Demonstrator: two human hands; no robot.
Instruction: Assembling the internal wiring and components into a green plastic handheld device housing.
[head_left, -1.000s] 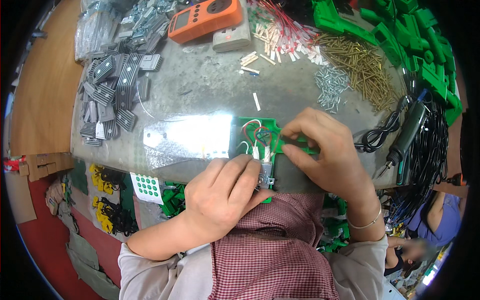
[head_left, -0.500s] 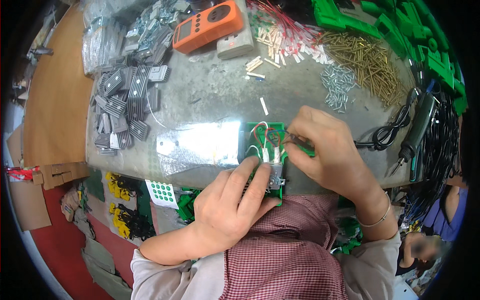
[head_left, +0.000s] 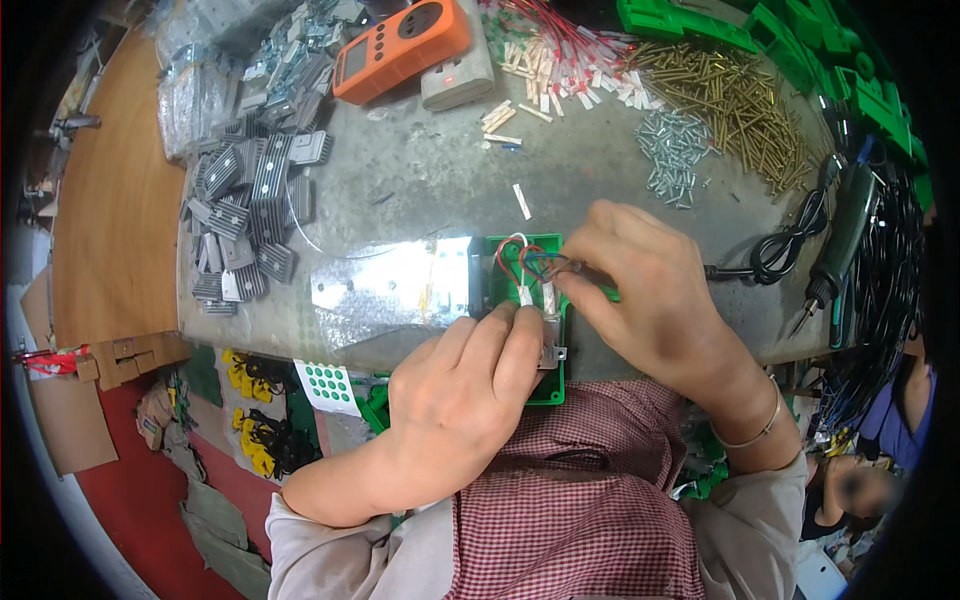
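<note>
Head view: the green housing (head_left: 545, 300) sits at the bench (head_left: 420, 190) edge, six o'clock. Since a second ago the left hand (head_left: 465, 400) has closed tighter on its lower part; the right hand (head_left: 650, 290), at three o'clock, pinches its wires (head_left: 520, 255).

A grey worktable (head_left: 420, 190) beside a wooden bench top (head_left: 115, 220) — red floor (head_left: 250, 500) below.

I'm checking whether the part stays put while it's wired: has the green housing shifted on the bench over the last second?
No. The green housing sits against the same end of the shiny metal plate; only the camera has moved.
</note>
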